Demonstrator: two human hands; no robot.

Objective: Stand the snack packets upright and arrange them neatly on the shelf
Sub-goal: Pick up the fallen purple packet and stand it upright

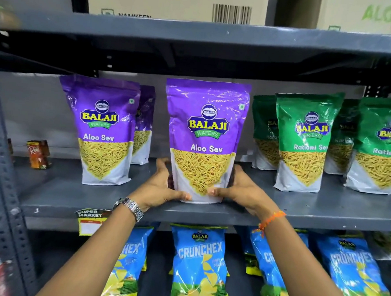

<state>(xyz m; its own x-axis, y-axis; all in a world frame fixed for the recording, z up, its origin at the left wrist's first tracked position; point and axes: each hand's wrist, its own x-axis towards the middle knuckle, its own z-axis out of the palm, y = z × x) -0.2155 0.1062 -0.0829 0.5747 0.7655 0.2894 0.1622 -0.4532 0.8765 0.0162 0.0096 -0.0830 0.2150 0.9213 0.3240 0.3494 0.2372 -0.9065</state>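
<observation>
Center purple Aloo Sev packet upright at shelf front edge, between the left purple packet and green Ratlami Sev packets. All visible packets standing; likely only final alignment left. Left hand and right hand cup its base, thumbs in front, wrists low.

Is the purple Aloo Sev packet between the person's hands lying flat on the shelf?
No, the Aloo Sev packet stands upright on the shelf, gripped at its base by the left hand and right hand.
</observation>
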